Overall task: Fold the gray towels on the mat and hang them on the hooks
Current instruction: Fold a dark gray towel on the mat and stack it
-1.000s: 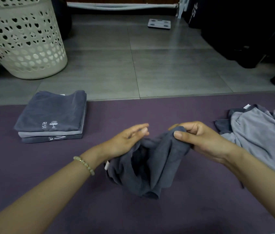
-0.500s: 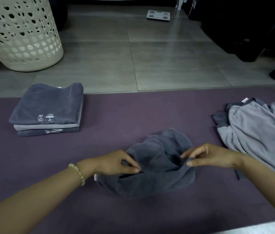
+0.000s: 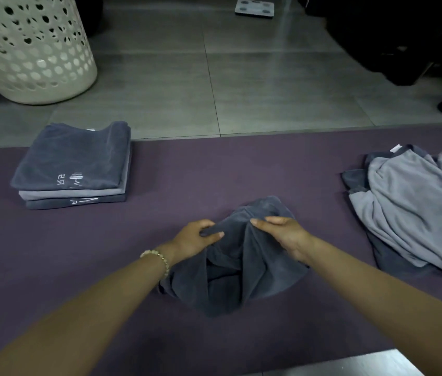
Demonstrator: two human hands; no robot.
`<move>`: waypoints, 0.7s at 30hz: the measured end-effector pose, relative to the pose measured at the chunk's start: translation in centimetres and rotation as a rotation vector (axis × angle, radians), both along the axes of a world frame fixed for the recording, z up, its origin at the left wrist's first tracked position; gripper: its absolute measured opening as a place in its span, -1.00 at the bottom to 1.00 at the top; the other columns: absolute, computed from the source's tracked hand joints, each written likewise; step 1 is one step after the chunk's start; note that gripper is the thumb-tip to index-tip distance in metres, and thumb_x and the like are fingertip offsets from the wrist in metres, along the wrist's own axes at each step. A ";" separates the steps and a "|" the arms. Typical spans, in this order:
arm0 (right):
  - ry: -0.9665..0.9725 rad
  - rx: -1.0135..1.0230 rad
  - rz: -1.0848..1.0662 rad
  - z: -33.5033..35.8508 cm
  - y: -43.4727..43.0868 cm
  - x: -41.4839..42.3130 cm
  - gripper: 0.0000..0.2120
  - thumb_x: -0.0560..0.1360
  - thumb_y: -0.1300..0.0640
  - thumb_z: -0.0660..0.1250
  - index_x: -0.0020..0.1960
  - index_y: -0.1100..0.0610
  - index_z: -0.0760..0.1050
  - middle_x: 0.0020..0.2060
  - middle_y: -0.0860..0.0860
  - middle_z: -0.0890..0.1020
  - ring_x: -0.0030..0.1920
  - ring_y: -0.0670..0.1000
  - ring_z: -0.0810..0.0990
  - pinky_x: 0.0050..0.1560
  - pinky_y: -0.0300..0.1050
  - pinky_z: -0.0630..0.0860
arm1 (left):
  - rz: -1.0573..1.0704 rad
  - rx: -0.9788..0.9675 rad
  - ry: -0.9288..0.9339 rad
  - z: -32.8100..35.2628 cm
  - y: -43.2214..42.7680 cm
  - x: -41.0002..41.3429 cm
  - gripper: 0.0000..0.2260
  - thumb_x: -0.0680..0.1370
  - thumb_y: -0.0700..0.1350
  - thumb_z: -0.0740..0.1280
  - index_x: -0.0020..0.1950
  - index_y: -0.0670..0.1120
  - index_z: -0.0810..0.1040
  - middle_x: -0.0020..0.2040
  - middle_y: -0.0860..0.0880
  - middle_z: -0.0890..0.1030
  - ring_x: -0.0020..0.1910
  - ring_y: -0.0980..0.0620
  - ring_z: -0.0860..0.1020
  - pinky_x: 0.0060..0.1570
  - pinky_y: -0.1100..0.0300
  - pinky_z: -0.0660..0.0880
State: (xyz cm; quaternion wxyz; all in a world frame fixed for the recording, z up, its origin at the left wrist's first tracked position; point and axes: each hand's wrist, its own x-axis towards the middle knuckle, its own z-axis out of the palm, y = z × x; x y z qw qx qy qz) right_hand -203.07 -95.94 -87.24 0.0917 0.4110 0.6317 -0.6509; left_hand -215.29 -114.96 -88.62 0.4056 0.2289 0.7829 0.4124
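Note:
A crumpled dark gray towel [image 3: 241, 270] lies bunched in the middle of the purple mat [image 3: 241, 169]. My left hand [image 3: 195, 237] pinches its upper edge on the left. My right hand [image 3: 285, 234] grips the same edge just to the right, so the two hands sit close together. At the mat's back left stands a stack of three folded gray towels [image 3: 76, 164]. A loose heap of light and dark gray towels [image 3: 415, 213] lies at the right edge. No hooks are in view.
A cream perforated laundry basket [image 3: 27, 47] stands on the gray tiled floor at the back left. A bathroom scale [image 3: 254, 7] lies far back in the middle. Dark furniture [image 3: 393, 36] fills the back right corner.
My hands have moved up along the dark towel and closer together, each gathering its upper edge. The towel is bunched narrower than half a second ago.

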 end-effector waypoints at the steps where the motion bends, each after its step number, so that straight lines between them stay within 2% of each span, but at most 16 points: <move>1: -0.015 0.004 -0.007 -0.4 -0.2 -0.8 -0.31 0.32 -0.13 0.52 0.34 0.13 0.44 0.22 -0.04 0.53 0.26 0.01 0.49 0.26 -0.12 0.40 | 0.003 0.037 -0.052 0.5 0.1 0.0 -0.77 0.52 -0.05 0.39 0.06 -0.19 0.61 -0.02 -0.05 0.66 0.02 0.01 0.61 0.13 0.16 0.53; 4: -0.013 0.003 -0.005 -1.1 -0.7 -2.0 -0.48 0.41 -0.01 0.48 0.29 0.16 0.47 0.10 0.03 0.61 0.17 0.06 0.55 0.17 -0.14 0.46 | -0.113 0.004 -0.138 2.5 -0.4 -0.5 -0.74 0.48 0.08 0.40 -0.04 -0.10 0.66 -0.08 0.05 0.69 -0.05 0.17 0.62 0.07 0.33 0.52; 6: 0.108 -0.029 0.045 0.6 -0.7 -1.8 -0.68 0.41 0.04 0.48 0.09 0.17 0.59 -0.07 0.05 0.68 0.05 0.07 0.63 0.05 -0.14 0.54 | -0.167 -0.036 -0.115 4.1 -0.7 -1.4 -0.69 0.49 0.15 0.33 0.00 -0.05 0.67 -0.03 0.09 0.69 0.01 0.20 0.62 0.08 0.36 0.49; 7: 0.189 -0.053 0.080 1.9 -0.6 -1.6 -0.77 0.41 0.04 0.48 -0.03 0.16 0.64 -0.12 0.07 0.70 -0.01 0.07 0.65 0.01 -0.14 0.57 | -0.137 -0.031 -0.078 4.6 -0.7 -1.9 -0.67 0.52 0.14 0.30 0.09 -0.06 0.64 0.05 0.10 0.66 0.08 0.20 0.59 0.14 0.35 0.45; 9: 0.339 -0.076 0.150 5.0 -0.5 -1.0 -0.78 0.36 -0.01 0.48 -0.13 0.14 0.68 -0.14 0.10 0.71 -0.09 0.04 0.67 -0.04 -0.15 0.60 | -0.052 0.017 -0.004 5.8 -0.4 -2.6 -0.64 0.57 0.07 0.24 0.29 -0.08 0.51 0.19 0.12 0.54 0.20 0.21 0.48 0.16 0.43 0.36; 11: 0.436 -0.071 0.233 7.9 -0.6 -0.5 -0.77 0.32 -0.03 0.47 -0.14 0.11 0.69 -0.16 0.08 0.72 -0.14 -0.01 0.68 -0.12 -0.20 0.59 | -0.033 0.087 -0.030 7.2 0.2 -2.5 -0.60 0.59 0.06 0.19 0.39 -0.06 0.42 0.25 0.13 0.48 0.21 0.24 0.44 0.13 0.51 0.35; 13: 0.472 -0.043 0.347 10.0 -0.7 0.0 -0.82 0.34 0.00 0.44 -0.15 0.08 0.69 -0.18 0.05 0.71 -0.15 -0.05 0.68 -0.15 -0.26 0.57 | -0.075 0.170 -0.123 8.1 0.9 -1.8 -0.63 0.61 0.06 0.15 0.38 -0.01 0.41 0.32 0.08 0.49 0.23 0.23 0.48 0.23 0.37 0.39; 14: 0.481 -0.030 0.400 10.9 -0.6 0.2 -0.83 0.35 0.01 0.44 -0.14 0.08 0.69 -0.17 0.05 0.71 -0.14 -0.04 0.67 -0.14 -0.27 0.56 | -0.095 0.221 -0.174 8.7 1.2 -1.5 -0.67 0.62 0.05 0.12 0.35 0.04 0.42 0.32 0.07 0.50 0.20 0.24 0.51 0.22 0.34 0.43; 16: 0.508 -0.011 0.450 11.9 -0.1 0.5 -0.83 0.38 0.02 0.43 -0.12 0.09 0.68 -0.15 0.06 0.71 -0.12 -0.03 0.67 -0.13 -0.27 0.56 | -0.100 0.328 -0.275 9.8 1.7 -1.0 -0.73 0.62 0.02 0.09 0.30 0.10 0.42 0.22 0.10 0.56 0.04 0.29 0.58 0.00 0.39 0.52; 17: 0.526 -0.006 0.445 12.2 0.2 0.6 -0.84 0.38 0.03 0.42 -0.13 0.09 0.68 -0.17 0.04 0.71 -0.14 -0.05 0.68 -0.15 -0.28 0.56 | -0.091 0.372 -0.304 10.2 1.8 -0.9 -0.72 0.62 0.03 0.10 0.27 0.07 0.46 0.07 0.10 0.62 -0.13 0.27 0.62 -0.15 0.39 0.53; 18: 0.544 0.001 0.422 12.4 0.7 0.8 -0.84 0.38 0.02 0.42 -0.14 0.08 0.69 -0.20 0.02 0.71 -0.17 -0.08 0.68 -0.19 -0.31 0.55 | -0.073 0.397 -0.310 10.7 1.9 -0.9 -0.70 0.59 0.06 0.12 0.21 0.00 0.52 -0.16 0.08 0.65 -0.34 0.24 0.58 -0.29 0.35 0.49; 19: 0.559 0.010 0.387 12.5 1.1 0.9 -0.83 0.37 0.01 0.42 -0.15 0.07 0.69 -0.22 0.00 0.71 -0.20 -0.10 0.68 -0.23 -0.33 0.54 | -0.048 0.397 -0.282 10.8 1.9 -1.0 -0.66 0.55 0.10 0.16 0.10 -0.08 0.58 -0.37 0.06 0.57 -0.49 0.20 0.47 -0.37 0.29 0.42; 20: 0.569 0.022 0.351 12.5 1.7 1.0 -0.81 0.35 -0.02 0.42 -0.14 0.07 0.70 -0.23 -0.01 0.71 -0.21 -0.11 0.68 -0.24 -0.34 0.54 | -0.022 0.388 -0.239 10.9 1.9 -1.1 -0.64 0.50 0.15 0.20 -0.05 -0.11 0.60 -0.48 0.07 0.47 -0.55 0.18 0.37 -0.39 0.26 0.37; 21: 0.572 0.040 0.319 12.5 2.1 1.1 -0.76 0.34 -0.07 0.44 -0.12 0.08 0.70 -0.21 0.00 0.72 -0.19 -0.10 0.68 -0.22 -0.33 0.54 | 0.002 0.388 -0.198 10.9 2.0 -1.1 -0.67 0.46 0.17 0.24 -0.19 -0.06 0.60 -0.49 0.09 0.44 -0.56 0.19 0.35 -0.40 0.28 0.36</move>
